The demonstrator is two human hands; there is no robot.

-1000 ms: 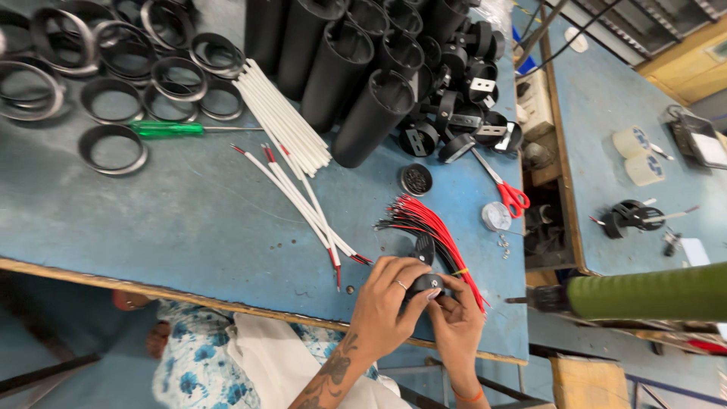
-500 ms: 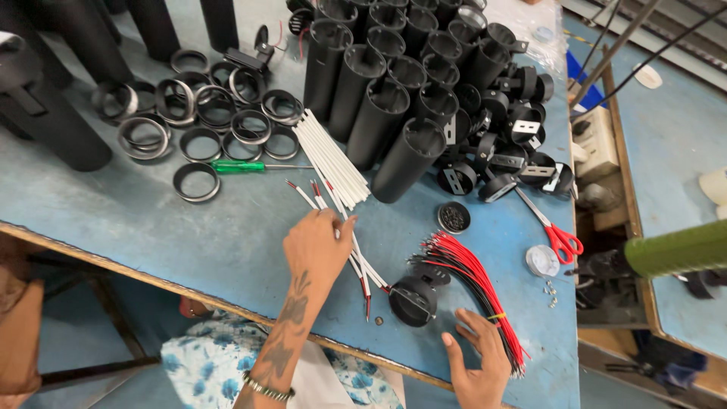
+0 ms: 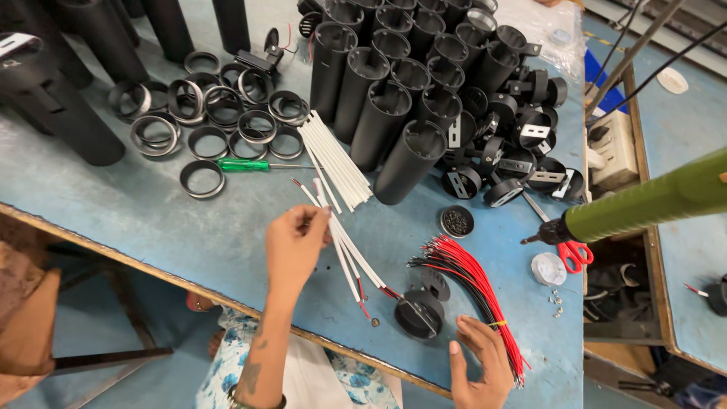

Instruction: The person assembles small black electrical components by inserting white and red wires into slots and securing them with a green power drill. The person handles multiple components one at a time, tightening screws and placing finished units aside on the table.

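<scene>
My left hand (image 3: 294, 246) has its grip pinched shut on one of the white sleeved wires (image 3: 344, 254), thumb and fingertips closed on it near its upper end; the loose wires fan out across the blue counter (image 3: 136, 220) just beside the hand. My right hand (image 3: 478, 363) lies slack, fingers spread and grasping nothing; its fingertips sit near the bundle of red and black wires (image 3: 473, 284), though I cannot quite tell whether they touch it. The small black round cap (image 3: 419, 312) rests between my hands, close to the near counter edge. Open blue surface lies to the left of my left hand, below the black rings (image 3: 204, 125). Further back, the black tubes (image 3: 394, 113) crowd the counter, and a green screwdriver (image 3: 246, 164) lies by the rings
</scene>
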